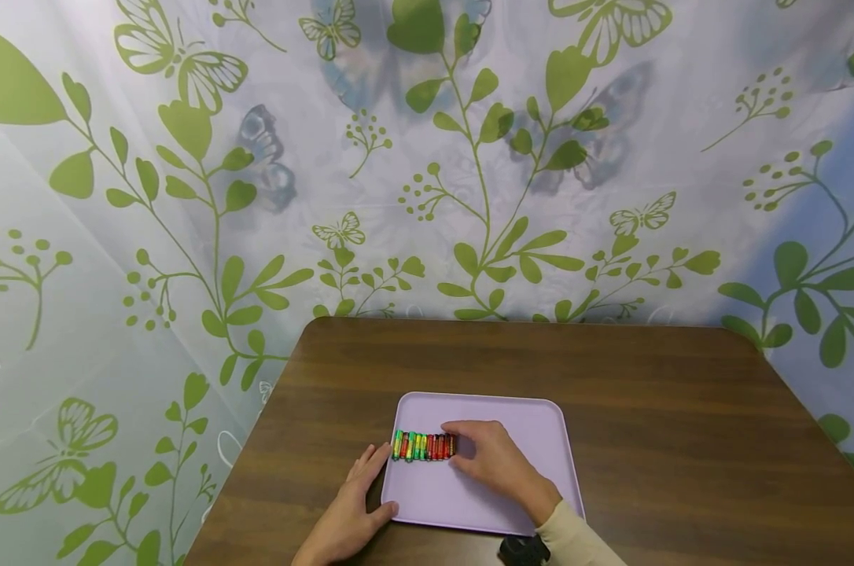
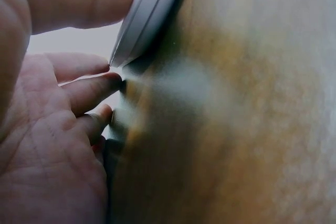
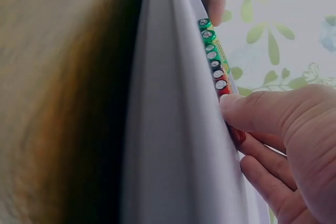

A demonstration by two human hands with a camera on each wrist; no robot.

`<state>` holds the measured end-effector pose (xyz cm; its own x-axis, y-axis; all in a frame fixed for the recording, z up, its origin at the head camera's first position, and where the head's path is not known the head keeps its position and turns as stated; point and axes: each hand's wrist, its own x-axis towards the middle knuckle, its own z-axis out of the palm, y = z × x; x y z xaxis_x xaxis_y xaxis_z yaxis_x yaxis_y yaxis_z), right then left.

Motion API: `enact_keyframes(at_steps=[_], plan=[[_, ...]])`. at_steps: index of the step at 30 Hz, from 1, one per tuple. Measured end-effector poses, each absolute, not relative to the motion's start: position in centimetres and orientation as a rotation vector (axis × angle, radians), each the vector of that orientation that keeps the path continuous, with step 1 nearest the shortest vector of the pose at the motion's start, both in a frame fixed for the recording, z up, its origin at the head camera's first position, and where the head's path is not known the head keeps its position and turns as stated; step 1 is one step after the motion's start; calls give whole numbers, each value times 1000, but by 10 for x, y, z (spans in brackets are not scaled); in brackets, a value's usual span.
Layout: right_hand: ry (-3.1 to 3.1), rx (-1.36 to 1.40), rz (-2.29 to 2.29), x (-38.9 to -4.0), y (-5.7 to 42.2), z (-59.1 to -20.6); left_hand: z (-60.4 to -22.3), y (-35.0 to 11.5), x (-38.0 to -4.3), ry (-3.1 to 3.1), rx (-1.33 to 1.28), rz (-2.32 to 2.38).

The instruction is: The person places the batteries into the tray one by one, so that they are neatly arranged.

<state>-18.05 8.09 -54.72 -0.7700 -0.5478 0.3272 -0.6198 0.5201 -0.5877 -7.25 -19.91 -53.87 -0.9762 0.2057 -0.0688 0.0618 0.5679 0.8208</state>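
Several batteries (image 1: 417,446) lie side by side in a row at the left of a lavender tray (image 1: 498,495). Green and yellow ones are mostly toward the left of the row, red and black ones toward the right. My right hand (image 1: 494,460) pinches the battery at the row's right end, thumb at its near end and index finger at its far end. In the right wrist view the thumb (image 3: 247,111) partly hides that battery. My left hand (image 1: 349,507) rests against the tray's left edge, fingers fairly straight, thumb at the rim (image 2: 144,19).
The tray lies on a brown wooden table (image 1: 653,424) near its front edge. Behind the table and along its left hangs a pale cloth (image 1: 370,149) with green leaves and butterflies. A black device (image 1: 522,550) sits at my right wrist.
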Motion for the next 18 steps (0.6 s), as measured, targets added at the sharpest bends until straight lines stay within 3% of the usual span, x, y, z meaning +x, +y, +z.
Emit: enact_keyframes(at_steps=[11,18], plan=[[-2621,976,1099,-176,88,-545,-541,-199,-74,2656,241,1347],[-2666,846,1164,-175,117,-529,-533,-200,-74,2742,207,1267]])
